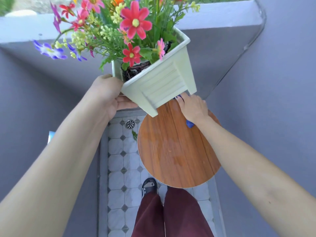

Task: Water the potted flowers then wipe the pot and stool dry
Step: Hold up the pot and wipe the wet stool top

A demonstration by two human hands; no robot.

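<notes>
Square pale-green pot (pixel 160 82) with slatted sides, filled with red, pink, purple and yellow flowers (pixel 119 26), held tilted and lifted over the far edge of the round wood-grain stool (pixel 174 151), where a blue cloth (pixel 189 124) lies near the far right edge

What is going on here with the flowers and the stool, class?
A person's left hand holds a pale green square plastic pot of colourful flowers tilted and lifted off a round wooden stool top. The right hand presses a blue cloth on the stool at the pot's base, apparently wiping there. Below is a tiled floor.
</notes>
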